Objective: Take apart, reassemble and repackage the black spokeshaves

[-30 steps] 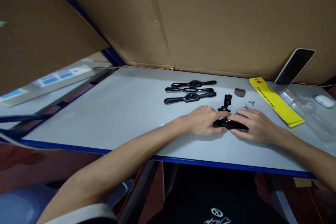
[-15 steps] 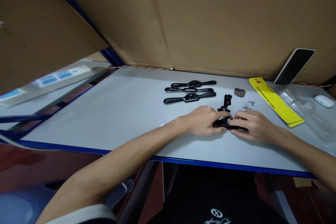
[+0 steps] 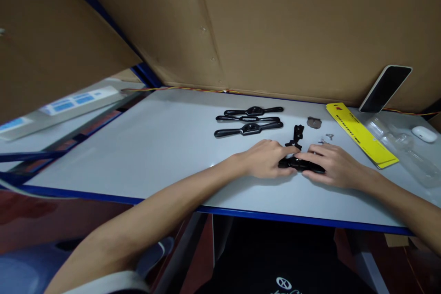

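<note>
Between my two hands, near the table's front, lies a black two-handled tool (image 3: pixel 298 164). My left hand (image 3: pixel 267 158) grips its left end, thumb in front and fingers behind. On its right handle my right hand (image 3: pixel 332 165) is closed, with fingertips at the tool's middle. Just behind the tool are small black metal parts (image 3: pixel 298 133), partly hidden by my left fingers. Small silver screws (image 3: pixel 330 136) lie behind my right hand, and a stack of brownish blades (image 3: pixel 314 122) is farther back.
Three black tool bodies (image 3: pixel 248 128) lie side by side behind my left hand. To the right are yellow cards (image 3: pixel 361 135), clear plastic packaging (image 3: pixel 413 156), a white case (image 3: pixel 425 134) and a phone (image 3: pixel 386 88) leaning on the cardboard wall (image 3: pixel 275 32).
My right fingertips have shifted slightly left over the tool's middle, and more of its right handle shows. My left hand has hardly moved.
</note>
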`<state>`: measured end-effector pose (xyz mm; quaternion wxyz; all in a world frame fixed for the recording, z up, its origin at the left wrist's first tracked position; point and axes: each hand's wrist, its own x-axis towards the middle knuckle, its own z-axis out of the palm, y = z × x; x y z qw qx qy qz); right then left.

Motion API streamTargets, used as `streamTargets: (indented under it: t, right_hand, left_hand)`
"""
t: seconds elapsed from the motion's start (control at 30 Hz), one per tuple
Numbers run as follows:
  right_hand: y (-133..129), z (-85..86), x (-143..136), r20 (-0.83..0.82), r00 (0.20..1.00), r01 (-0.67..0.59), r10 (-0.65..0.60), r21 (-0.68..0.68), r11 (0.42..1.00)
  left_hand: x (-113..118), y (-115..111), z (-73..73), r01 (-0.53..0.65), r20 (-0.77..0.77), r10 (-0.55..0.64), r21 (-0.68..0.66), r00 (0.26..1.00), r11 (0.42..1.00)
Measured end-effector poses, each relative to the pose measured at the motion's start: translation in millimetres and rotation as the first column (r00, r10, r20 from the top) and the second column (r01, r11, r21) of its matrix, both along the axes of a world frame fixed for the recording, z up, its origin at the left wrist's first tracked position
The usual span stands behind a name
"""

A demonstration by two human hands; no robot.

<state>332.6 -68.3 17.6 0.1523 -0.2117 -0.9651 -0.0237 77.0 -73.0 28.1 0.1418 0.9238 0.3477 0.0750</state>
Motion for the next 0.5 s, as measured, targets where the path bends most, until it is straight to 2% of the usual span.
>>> streamTargets:
  t: [0.23, 0.5]
  right_hand:
    - [-1.9, 0.0, -4.7, -0.117, 0.993, 0.01, -0.014, -0.034, 0.999]
    - [-1.2, -1.2, -7.8, -0.167, 0.981, 0.105, -0.099, 0.029, 0.994]
  left_hand:
    - [-0.2, 1.8, -2.9, 0.012, 0.051, -0.011, -0.021, 0.999, 1.0]
    - [0.3, 1.8, -2.5, 0.004, 0.047, -0.003, -0.019, 0.999, 1.0]
